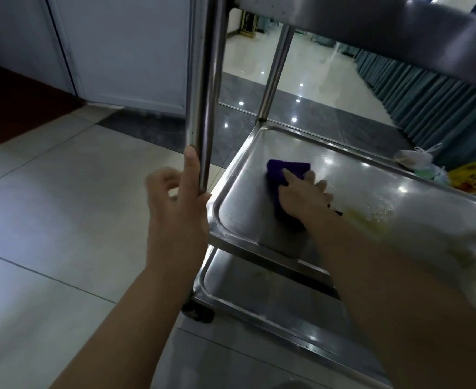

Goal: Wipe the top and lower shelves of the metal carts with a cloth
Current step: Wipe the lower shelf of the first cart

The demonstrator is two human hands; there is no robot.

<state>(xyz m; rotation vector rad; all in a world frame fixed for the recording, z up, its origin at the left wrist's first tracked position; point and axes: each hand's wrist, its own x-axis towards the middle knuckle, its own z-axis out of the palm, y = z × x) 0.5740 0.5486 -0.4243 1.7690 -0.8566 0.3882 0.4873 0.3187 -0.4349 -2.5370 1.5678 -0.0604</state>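
Right hand [301,199], fingers straight and spread, presses the cloth [284,167] flat on the shelf [242,211]. The cloth lies under palm and fingers, long axis along them, its far end past the fingertips. Left hand [175,203]: thumb along the post [203,108], fingers loosely curled beside it, blurred.

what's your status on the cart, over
Left hand against cart post. Right hand flat on purple cloth, middle shelf. Top shelf overhangs close above.
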